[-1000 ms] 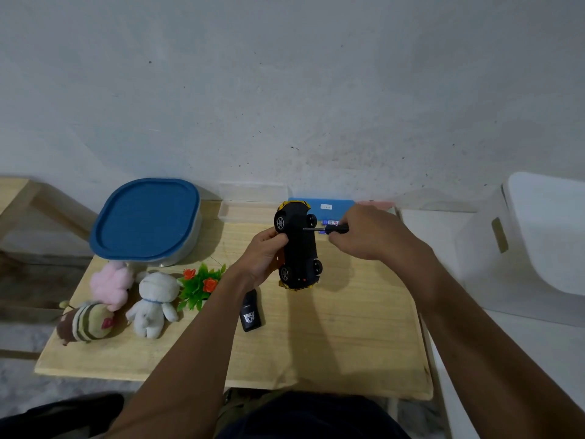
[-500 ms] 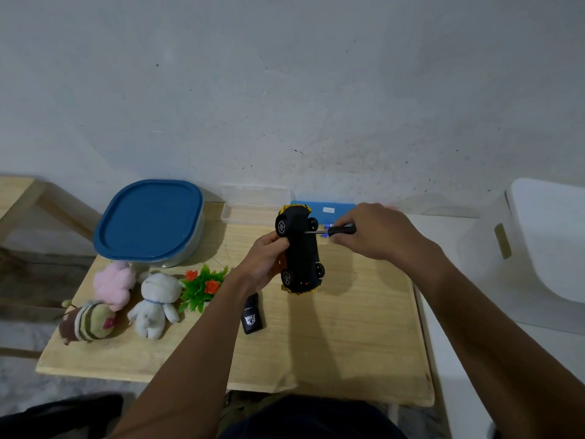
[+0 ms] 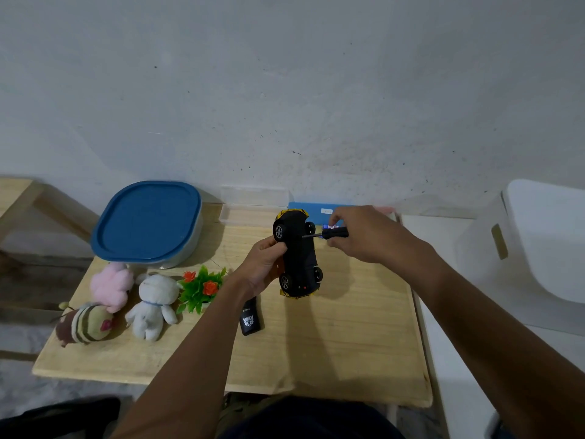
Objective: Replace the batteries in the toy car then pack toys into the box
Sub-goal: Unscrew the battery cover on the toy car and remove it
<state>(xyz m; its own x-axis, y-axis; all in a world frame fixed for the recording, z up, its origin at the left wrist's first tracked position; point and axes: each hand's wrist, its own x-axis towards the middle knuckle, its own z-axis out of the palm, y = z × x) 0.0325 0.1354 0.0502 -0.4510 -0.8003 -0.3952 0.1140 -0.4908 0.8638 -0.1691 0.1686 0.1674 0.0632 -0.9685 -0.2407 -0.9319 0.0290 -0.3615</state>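
Observation:
My left hand point(image 3: 264, 264) grips the black and yellow toy car point(image 3: 297, 253) from its left side, holding it above the wooden table point(image 3: 332, 343) with its black underside facing me. My right hand point(image 3: 364, 232) pinches a small black-handled screwdriver point(image 3: 329, 232), whose tip touches the car's underside near the far wheels. A box with a blue lid point(image 3: 147, 221) stands at the table's far left. A pink plush point(image 3: 110, 285), a white plush point(image 3: 153, 304), a striped plush point(image 3: 85, 323) and a small plastic plant point(image 3: 201, 288) lie in front of it.
A black remote point(image 3: 251, 316) lies on the table below my left wrist. A clear open case point(image 3: 250, 205) and a blue flat pack point(image 3: 316, 210) sit along the far edge by the wall. A white plastic chair point(image 3: 538, 248) stands to the right.
My right hand has shifted slightly on the screwdriver handle, which stays against the car's underside. The left hand keeps holding the car in the same place.

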